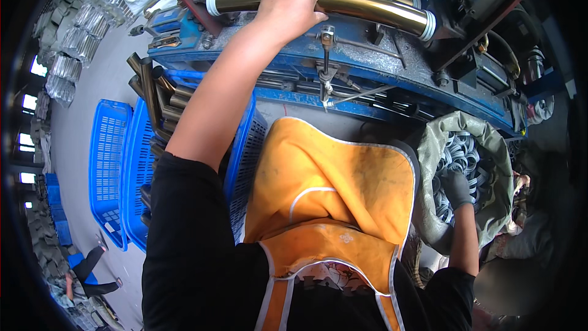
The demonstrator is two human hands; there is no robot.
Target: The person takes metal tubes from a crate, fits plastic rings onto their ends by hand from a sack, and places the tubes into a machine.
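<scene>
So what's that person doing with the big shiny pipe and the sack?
The person's left hand lies over a shiny gold-brown tube on the blue machine. A pale ring sits at each end of the tube. The gloved right hand is down in a green sack of grey rings; whether it holds one is hard to see. More tubes stick up from blue baskets on the left.

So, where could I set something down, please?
At left, bare grey floor lies between the blue baskets and silvery bundles. Crowded: the blue machine, where the left hand grips a bronze tube; the sack, where the right hand is among rings.
</scene>
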